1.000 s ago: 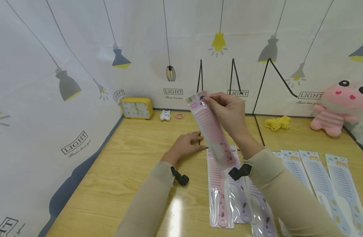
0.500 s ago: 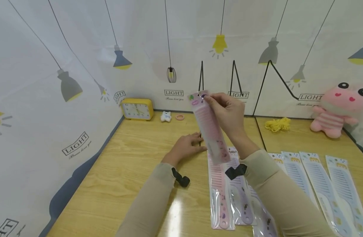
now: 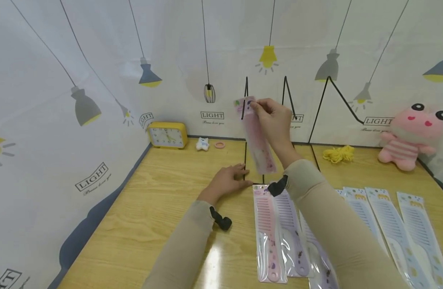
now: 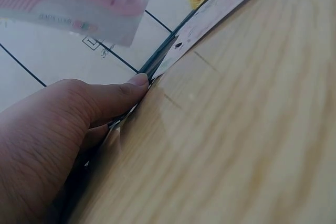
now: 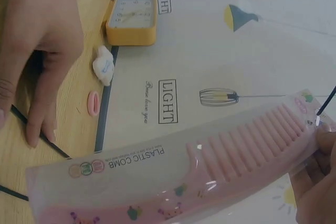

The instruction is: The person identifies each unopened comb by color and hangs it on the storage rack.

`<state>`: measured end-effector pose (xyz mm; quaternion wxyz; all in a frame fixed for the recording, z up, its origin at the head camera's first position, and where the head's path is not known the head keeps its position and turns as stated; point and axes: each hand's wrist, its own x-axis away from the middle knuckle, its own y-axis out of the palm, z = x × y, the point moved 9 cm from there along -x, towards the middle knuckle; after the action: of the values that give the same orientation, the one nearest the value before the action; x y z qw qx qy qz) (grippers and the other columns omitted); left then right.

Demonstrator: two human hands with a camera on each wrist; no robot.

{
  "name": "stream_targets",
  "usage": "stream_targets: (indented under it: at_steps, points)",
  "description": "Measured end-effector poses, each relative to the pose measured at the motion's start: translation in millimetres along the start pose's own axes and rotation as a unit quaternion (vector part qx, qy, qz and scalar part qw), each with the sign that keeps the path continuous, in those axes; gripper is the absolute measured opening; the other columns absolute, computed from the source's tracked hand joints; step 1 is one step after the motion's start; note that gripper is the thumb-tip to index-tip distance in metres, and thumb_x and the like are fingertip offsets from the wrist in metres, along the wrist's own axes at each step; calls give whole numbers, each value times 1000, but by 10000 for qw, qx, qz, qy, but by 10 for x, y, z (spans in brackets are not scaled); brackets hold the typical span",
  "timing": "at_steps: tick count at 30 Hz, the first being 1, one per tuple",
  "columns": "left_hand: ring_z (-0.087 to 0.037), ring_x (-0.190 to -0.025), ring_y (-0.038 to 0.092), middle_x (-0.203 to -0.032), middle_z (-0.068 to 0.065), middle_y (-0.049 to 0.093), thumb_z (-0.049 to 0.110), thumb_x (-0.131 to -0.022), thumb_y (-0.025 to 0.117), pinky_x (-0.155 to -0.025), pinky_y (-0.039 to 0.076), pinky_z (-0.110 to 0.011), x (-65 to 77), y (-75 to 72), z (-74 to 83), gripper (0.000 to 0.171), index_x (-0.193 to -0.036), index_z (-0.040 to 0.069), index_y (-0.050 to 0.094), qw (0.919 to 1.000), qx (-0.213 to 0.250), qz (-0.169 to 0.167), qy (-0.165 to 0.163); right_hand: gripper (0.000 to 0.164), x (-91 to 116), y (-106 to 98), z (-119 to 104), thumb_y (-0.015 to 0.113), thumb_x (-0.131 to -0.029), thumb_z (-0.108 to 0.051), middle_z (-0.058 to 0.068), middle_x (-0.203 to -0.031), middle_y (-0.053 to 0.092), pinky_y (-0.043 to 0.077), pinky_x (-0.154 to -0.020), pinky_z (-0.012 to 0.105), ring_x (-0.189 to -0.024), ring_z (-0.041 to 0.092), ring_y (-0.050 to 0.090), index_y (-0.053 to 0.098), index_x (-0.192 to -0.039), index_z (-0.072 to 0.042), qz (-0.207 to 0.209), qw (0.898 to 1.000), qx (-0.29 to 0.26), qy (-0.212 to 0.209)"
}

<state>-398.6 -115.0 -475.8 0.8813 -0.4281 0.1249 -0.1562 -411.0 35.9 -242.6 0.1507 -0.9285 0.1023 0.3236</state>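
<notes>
While the person's right grip (image 3: 273, 122) pinched one packaged pink comb (image 3: 257, 140) by its upper right corner, the left grip (image 3: 226, 181) lay with fingers loosely extended against the base of one black wire stand (image 3: 285, 78), at its left side.

Packaged combs: 1 pink, held raised above the tabletop (image 3: 153, 200) and slightly tilted, its top overlapping the leftmost of the stand's 3 bent prongs; whether the prong passed through the package could not be told. 1 second pink comb (image 3: 266, 237), flat on the tabletop, near side of the stand. 2 purple combs (image 3: 295, 241), just right of it, both partly covered. At least 4 blue combs (image 3: 420, 233), farther right, the leftmost mostly hidden.

Far edge, left to right: 1 yellow clock (image 3: 167, 135); 1 small white figure (image 3: 202, 144); 1 pink ring (image 5: 90, 104); 1 bundle of yellow cord (image 3: 338, 154); 1 pink plush toy (image 3: 405, 148) with a striped body.

Worn: 2 beige sleeves (image 3: 185, 245), one per arm; 2 black wrist devices (image 3: 221, 220), likewise.

Backing: printed sheeting (image 3: 178, 44) with pendant lamps and the word LIGHT, repeated.
</notes>
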Motion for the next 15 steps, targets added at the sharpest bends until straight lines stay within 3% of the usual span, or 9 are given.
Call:
stream_targets:
  at_steps: [5, 15]
  points:
    - [-18, -147, 33, -157, 6, 41, 62, -89, 67, -120, 27, -39, 10, -17, 25, 62, -140, 26, 62, 10000, 32, -15, 4, 29, -194, 76, 127, 72, -94, -34, 7, -90, 76, 49, -60, 17, -70, 9, 63, 78, -100, -6, 149, 9995, 208, 185]
    - [-18, -147, 33, -158, 4, 41, 56, -91, 68, -120, 28, -39, 28, -23, 58, 57, -139, 26, 63, 9999, 88, -60, -83, 21, -405, 230, 270, 64, -101, -20, 10, -98, 74, 52, -69, 22, -81, 15, 63, 75, -109, -4, -212, 9965, 683, 429]
